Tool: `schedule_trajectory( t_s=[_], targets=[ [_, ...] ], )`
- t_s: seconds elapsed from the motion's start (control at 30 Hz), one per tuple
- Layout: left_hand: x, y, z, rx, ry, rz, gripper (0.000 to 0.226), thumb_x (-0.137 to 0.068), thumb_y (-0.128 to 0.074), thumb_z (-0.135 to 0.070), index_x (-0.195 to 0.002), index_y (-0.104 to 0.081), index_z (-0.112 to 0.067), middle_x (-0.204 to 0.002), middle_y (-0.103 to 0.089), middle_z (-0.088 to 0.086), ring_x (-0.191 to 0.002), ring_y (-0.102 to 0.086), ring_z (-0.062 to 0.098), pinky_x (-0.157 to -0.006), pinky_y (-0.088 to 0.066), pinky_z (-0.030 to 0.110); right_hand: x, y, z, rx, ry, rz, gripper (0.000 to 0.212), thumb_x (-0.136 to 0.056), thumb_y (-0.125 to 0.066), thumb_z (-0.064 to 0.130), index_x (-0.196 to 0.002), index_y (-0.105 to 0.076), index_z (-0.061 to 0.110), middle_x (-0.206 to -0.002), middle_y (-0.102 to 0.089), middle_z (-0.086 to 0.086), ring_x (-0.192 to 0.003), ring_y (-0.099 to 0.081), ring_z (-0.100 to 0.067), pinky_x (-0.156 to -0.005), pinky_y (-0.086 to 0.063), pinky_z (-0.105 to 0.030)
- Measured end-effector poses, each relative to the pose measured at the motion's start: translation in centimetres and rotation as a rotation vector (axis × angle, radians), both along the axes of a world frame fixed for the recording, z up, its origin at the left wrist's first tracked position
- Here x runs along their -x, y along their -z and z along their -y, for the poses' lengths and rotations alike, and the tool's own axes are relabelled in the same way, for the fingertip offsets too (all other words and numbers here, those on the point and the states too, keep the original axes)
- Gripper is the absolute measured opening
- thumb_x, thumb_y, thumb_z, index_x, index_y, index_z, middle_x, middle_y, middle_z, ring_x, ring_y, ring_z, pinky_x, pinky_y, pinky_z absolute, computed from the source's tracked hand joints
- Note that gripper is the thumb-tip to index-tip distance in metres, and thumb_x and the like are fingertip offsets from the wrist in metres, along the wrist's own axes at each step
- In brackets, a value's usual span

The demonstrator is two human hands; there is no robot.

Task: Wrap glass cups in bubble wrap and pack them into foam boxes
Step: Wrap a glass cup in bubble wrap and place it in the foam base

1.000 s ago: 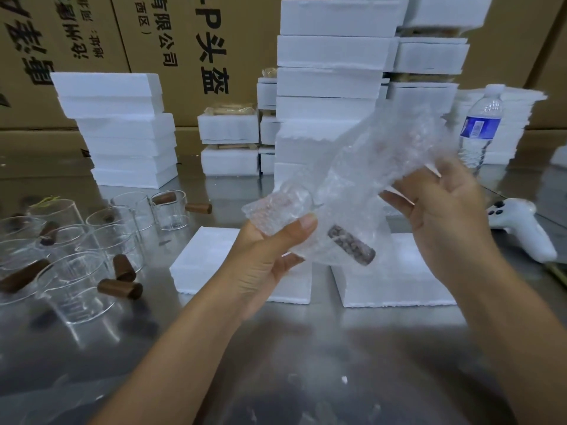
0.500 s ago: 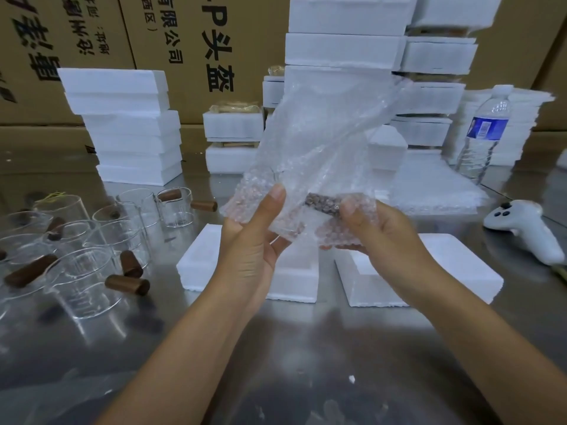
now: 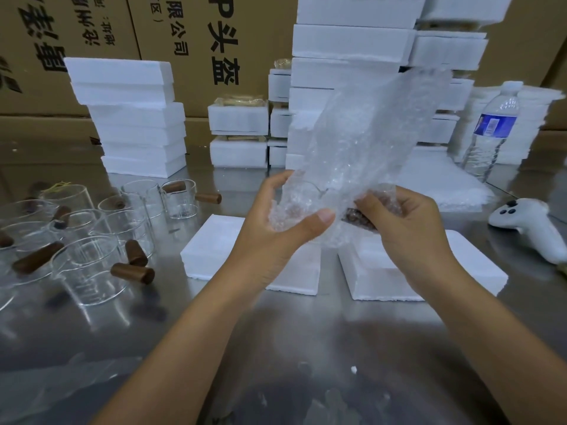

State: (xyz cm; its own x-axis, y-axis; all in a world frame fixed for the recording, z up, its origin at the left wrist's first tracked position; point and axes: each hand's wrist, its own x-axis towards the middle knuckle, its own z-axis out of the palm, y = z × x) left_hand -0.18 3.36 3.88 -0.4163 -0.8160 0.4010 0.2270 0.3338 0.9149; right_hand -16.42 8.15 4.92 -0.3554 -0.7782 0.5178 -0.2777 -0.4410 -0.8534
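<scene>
Right hand [image 3: 408,228] lower on bubble wrap [image 3: 362,133]; steel table [image 3: 306,348], cartons [image 3: 92,41] behind

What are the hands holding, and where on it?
A glass cup in bubble wrap: left hand cups the wrapped body, right hand pinches the wrapped wooden handle.

A shiny stainless-steel desk [image 3: 285,342] reflects soft light; behind it stands a wall of brown cardboard cartons [image 3: 70,32] printed with black Chinese characters.

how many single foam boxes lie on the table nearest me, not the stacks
2: one foam box below the left hand, the other below the right hand; the hands partly cover both.
</scene>
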Motion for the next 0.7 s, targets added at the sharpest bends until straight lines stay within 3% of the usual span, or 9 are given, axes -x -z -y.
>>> schedule_trajectory(
  t_s=[0.07,0.13,0.33,0.4,0.5,0.57,0.63,0.7],
  targets=[
    [0.0,0.1,-0.1,0.021,0.001,0.041,0.058,-0.061,-0.078,-0.044,-0.112,-0.05,-0.043,-0.099,-0.068,-0.018,-0.089,-0.066,-0.001,-0.068,-0.049,0.01,-0.1,-0.1,-0.1,0.026,-0.013,0.021,0.009,-0.083,-0.068,0.016,-0.077,-0.072,0.022,-0.076,-0.073,0.005,-0.075,-0.07,-0.01,-0.071,-0.056,-0.02],
    [0.0,0.2,-0.2,0.045,-0.007,0.095,0.051,-0.061,-0.078,-0.041,-0.105,-0.051,-0.042,-0.098,-0.069,-0.009,-0.086,-0.068,0.003,-0.066,-0.049,0.01,-0.3,-0.2,-0.3,0.072,0.008,0.056,0.008,-0.083,-0.069,0.011,-0.089,-0.068,0.016,-0.079,-0.072,0.004,-0.076,-0.07,-0.012,-0.066,-0.057,-0.023],
    [0.4,0.2,-0.6,0.103,0.033,0.15,0.026,-0.068,-0.075,-0.037,-0.085,-0.056,-0.037,-0.086,-0.067,-0.017,-0.079,-0.066,0.0,-0.065,-0.049,0.011,-0.6,-0.1,-0.9,0.172,0.126,-0.116,0.047,-0.08,-0.068,0.004,-0.107,-0.048,0.036,-0.079,-0.066,-0.005,-0.071,-0.068,-0.018,-0.064,-0.059,-0.035],
    [0.5,0.2,-0.6,0.123,0.036,0.164,0.026,-0.069,-0.074,-0.038,-0.089,-0.058,-0.038,-0.091,-0.068,-0.018,-0.086,-0.066,0.001,-0.069,-0.05,0.012,-0.5,-0.1,-1.0,0.204,0.152,-0.19,0.043,-0.079,-0.067,0.005,-0.105,-0.049,0.035,-0.079,-0.065,-0.002,-0.071,-0.067,-0.014,-0.064,-0.058,-0.033],
    [0.4,0.2,-0.9,0.146,0.051,0.187,0.03,-0.071,-0.074,-0.039,-0.097,-0.059,-0.039,-0.097,-0.069,-0.019,-0.088,-0.066,-0.001,-0.069,-0.048,0.008,-0.5,-0.1,-1.1,0.19,0.16,-0.313,0.025,-0.08,-0.062,0.004,-0.1,-0.058,0.019,-0.084,-0.064,-0.006,-0.077,-0.062,-0.017,-0.068,-0.054,-0.038],
    [0.4,0.2,-0.9,0.153,0.041,0.198,0.032,-0.071,-0.074,-0.04,-0.099,-0.058,-0.042,-0.099,-0.068,-0.021,-0.09,-0.065,-0.003,-0.07,-0.047,0.007,-0.6,-0.2,-1.2,0.159,0.116,-0.346,0.02,-0.082,-0.056,0.007,-0.094,-0.063,0.021,-0.086,-0.065,-0.005,-0.081,-0.061,-0.015,-0.068,-0.052,-0.034],
    [0.4,0.2,-0.8,0.162,-0.004,0.206,0.035,-0.069,-0.073,-0.044,-0.1,-0.058,-0.042,-0.1,-0.067,-0.023,-0.092,-0.064,-0.003,-0.073,-0.049,0.011,-0.7,-0.4,-1.2,0.135,0.06,-0.384,0.026,-0.085,-0.05,0.01,-0.091,-0.062,0.033,-0.088,-0.062,0.006,-0.083,-0.059,-0.002,-0.067,-0.048,-0.018],
    [0.4,0.3,-0.7,0.159,-0.048,0.209,0.041,-0.065,-0.073,-0.049,-0.101,-0.053,-0.043,-0.101,-0.065,-0.023,-0.093,-0.064,-0.001,-0.074,-0.051,0.016,-0.8,-0.4,-1.1,0.099,0.014,-0.415,0.029,-0.089,-0.048,0.01,-0.089,-0.06,0.037,-0.09,-0.058,0.006,-0.082,-0.055,0.002,-0.065,-0.041,-0.011]
  ],
)
